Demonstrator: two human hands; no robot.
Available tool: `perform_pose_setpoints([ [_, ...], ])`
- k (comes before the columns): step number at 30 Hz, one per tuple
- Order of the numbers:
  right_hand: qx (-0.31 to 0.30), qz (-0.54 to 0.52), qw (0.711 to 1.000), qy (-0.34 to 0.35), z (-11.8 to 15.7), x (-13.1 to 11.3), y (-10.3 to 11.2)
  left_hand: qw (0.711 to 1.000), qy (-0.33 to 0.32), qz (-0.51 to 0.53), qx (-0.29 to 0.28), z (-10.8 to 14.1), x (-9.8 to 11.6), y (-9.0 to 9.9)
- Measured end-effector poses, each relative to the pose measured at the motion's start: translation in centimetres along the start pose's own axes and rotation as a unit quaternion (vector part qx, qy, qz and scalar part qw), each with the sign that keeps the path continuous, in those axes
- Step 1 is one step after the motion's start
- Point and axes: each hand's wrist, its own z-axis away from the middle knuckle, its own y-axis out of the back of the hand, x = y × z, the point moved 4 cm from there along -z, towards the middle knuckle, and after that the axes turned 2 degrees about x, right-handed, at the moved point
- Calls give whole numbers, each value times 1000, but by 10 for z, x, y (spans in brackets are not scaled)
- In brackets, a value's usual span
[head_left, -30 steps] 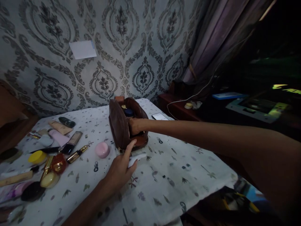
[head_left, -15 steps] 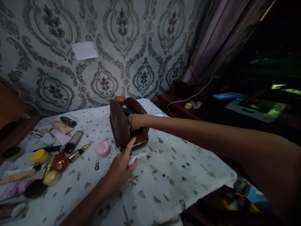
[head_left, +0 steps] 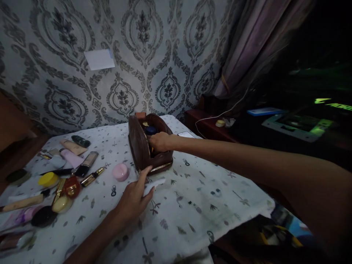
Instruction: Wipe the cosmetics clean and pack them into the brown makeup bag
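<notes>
A brown zippered bag (head_left: 137,141) stands unzipped on the patterned cloth. My right hand (head_left: 161,141) reaches inside it, fingers closed and their tips hidden; I cannot make out what they hold. A dark blue round lid (head_left: 151,130) shows inside, behind this hand. My left hand (head_left: 137,196) is low at the bag's front, index finger stretched to its zipped edge and thumb apart. The other fingers are curled out of sight, and a slim white thing (head_left: 157,182) sticks out from under them. A pink round jar (head_left: 120,172) sits left of the bag.
Cosmetics lie spread on the left: a yellow-lidded jar (head_left: 48,179), a pink tube (head_left: 71,157), a gold-and-black lipstick (head_left: 92,176) and several others. A phone (head_left: 185,135) lies right of the bag. A white cable (head_left: 233,107) runs past a dark red surface (head_left: 192,115).
My left hand has slid slightly left and down along the bag's edge, the slim white thing shifting with it. My right hand stays inside the bag.
</notes>
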Motion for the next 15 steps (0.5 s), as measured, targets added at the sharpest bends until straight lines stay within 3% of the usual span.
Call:
perform_pose_setpoints([
  [3, -5, -24, 1000, -3, -3, 1, -7, 1000, -12, -27, -6, 7, -6, 4],
  [10, -27, -10, 1000, -12, -5, -7, 3, 1000, 11, -27, 11, 15, -19, 14],
  [15, -38, 15, 999, -3, -8, -18, 5, 998, -33, -9, 56, 17, -22, 21],
])
